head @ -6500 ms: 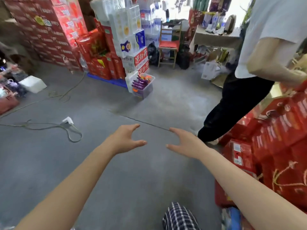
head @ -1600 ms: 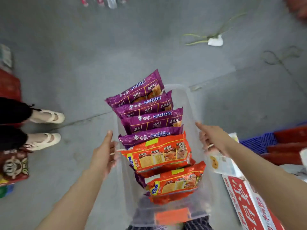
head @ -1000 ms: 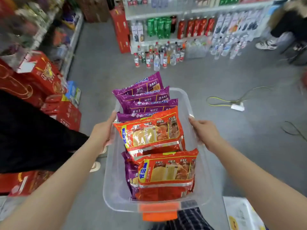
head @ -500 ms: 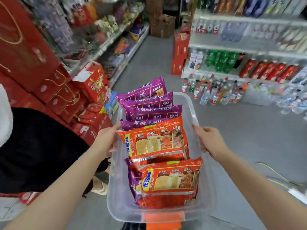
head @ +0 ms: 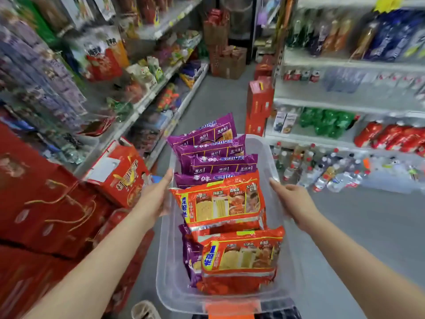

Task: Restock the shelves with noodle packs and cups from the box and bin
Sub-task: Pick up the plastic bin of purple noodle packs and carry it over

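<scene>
I carry a clear plastic bin (head: pixel 266 155) in front of me, off the floor. My left hand (head: pixel 158 196) grips its left rim and my right hand (head: pixel 292 201) grips its right rim. Several purple noodle packs (head: pixel 216 157) stand in a row at the bin's far end. Two orange noodle packs (head: pixel 220 201) lie nearer me, on top of another purple pack. An orange label (head: pixel 232 308) sits on the bin's near wall.
An aisle of grey floor (head: pixel 220 95) runs ahead. Snack shelves (head: pixel 147 95) line the left, with red gift boxes (head: pixel 46 203) stacked low beside me. Drink shelves (head: pixel 345 104) stand on the right, with bottles (head: pixel 326 173) on the floor. Cartons (head: pixel 226 58) block the aisle's far end.
I have turned left and moved toward the aisle with the bin held in both hands. The person in black on my left has gone out of view.
</scene>
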{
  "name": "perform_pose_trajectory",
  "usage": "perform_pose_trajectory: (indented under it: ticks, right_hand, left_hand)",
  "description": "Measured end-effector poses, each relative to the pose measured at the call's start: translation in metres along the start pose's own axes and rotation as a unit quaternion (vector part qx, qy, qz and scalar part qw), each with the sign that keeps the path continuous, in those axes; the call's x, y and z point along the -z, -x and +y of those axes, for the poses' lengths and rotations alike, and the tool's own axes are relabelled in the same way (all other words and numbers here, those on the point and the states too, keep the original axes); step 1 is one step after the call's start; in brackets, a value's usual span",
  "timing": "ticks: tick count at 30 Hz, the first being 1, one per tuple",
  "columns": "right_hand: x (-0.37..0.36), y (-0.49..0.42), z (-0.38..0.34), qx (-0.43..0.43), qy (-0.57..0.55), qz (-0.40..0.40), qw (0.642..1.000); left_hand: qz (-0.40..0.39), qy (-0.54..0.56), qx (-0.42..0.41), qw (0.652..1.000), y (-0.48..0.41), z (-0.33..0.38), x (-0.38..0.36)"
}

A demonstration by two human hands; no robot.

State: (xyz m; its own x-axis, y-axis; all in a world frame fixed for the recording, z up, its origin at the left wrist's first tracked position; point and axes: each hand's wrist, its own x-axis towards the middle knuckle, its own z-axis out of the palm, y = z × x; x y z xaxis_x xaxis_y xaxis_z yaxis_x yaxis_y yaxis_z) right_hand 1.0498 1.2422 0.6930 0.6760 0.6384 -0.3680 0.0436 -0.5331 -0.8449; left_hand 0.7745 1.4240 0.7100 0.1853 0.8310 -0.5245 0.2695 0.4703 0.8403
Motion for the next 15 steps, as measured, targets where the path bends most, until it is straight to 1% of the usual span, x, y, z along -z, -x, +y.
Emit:
perform_pose_trajectory:
  ticks: [3,7,11,13,15]
  right_hand:
    - [-0.010,-0.087,-0.035,-0.008,0.006,0.012,1.000]
    - [-0.024,-0.217,-0.079,0.001,-0.002,-0.006,1.000]
    - [-0.032,-0.333,-0.135,-0.007,-0.015,-0.037,0.999]
    - [-0.037,-0.385,-0.162,0.004,-0.013,-0.044,0.999]
    - [-0.043,-0.426,-0.200,-0.005,-0.015,-0.047,0.999]
  left_hand:
    - [0.003,-0.001,-0.009,1.000,-0.071,0.049,-0.020]
    - [0.006,0.019,-0.016,1.000,-0.167,0.113,-0.059]
    - [0.038,0.024,0.000,0.999,-0.250,0.173,-0.092]
    - [0.061,0.038,-0.003,0.997,-0.292,0.204,-0.102]
    - [0.070,0.050,0.020,0.996,-0.333,0.234,-0.112]
